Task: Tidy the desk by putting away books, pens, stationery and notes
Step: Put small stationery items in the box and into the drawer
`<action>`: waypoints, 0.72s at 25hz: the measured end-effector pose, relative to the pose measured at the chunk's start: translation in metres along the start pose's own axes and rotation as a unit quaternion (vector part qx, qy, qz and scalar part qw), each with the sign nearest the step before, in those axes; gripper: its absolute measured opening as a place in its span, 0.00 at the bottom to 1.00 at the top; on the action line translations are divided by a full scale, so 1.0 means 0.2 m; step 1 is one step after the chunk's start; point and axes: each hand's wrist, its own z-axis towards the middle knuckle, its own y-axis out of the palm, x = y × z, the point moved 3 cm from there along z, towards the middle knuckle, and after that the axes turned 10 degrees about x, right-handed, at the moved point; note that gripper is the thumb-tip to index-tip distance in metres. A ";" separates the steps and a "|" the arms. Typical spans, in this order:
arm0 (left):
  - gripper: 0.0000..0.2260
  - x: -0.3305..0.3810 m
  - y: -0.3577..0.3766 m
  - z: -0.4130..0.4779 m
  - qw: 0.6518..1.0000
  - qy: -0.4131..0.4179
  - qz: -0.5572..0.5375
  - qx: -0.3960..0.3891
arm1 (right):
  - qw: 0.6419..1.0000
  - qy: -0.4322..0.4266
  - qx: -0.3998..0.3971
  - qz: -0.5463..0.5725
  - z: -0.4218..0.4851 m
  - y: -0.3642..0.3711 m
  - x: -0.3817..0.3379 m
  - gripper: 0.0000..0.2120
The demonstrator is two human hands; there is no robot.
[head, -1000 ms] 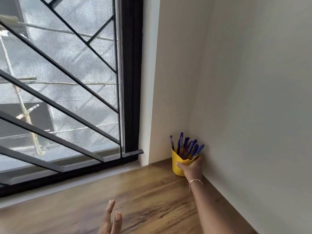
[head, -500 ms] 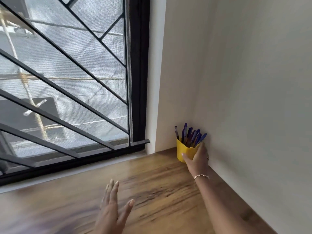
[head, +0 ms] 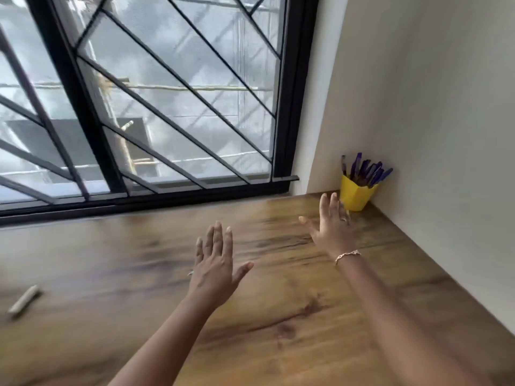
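Pen-stowing step looks done: pens (head: pixel 367 171) in yellow cup (head: pixel 355 197), in corner just beyond right grip (head: pixel 331 229). Right grip spread open, empty; half second ago it clasped cup, since released and drawn back. Left grip (head: pixel 214 268) open, empty, over desk (head: pixel 306 316). Next, likely: blurred loose pen (head: pixel 23 300) well left of left grip; calls for reach, pinch.

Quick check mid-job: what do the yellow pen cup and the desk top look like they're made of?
Yellow pen cup: likely plastic or stiff card, opaque and matte, with flat angled sides and an angular rim. The picture can't settle which.
Desk top: wood or a wood-look laminate, brown with dark grain streaks and a knot-like patch. It has a smooth surface with a soft sheen toward its far edge.
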 end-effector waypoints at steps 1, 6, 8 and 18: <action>0.56 -0.03 -0.03 -0.04 1.000 0.000 0.014 -0.001 | 1.000 -0.014 -0.014 -0.002 -0.07 0.01 -0.06 0.39; 0.41 -0.22 -0.19 -0.26 0.999 -0.027 0.033 -0.025 | 0.997 -0.049 -0.058 0.027 -0.41 0.04 -0.38 0.37; 0.46 -0.33 -0.25 -0.36 0.999 -0.024 0.039 -0.017 | 0.995 -0.061 -0.076 0.032 -0.55 0.06 -0.53 0.37; 0.38 -0.83 -0.55 -0.93 0.998 -0.060 0.009 -0.028 | 0.982 -0.107 -0.111 0.111 -1.17 0.06 -1.19 0.36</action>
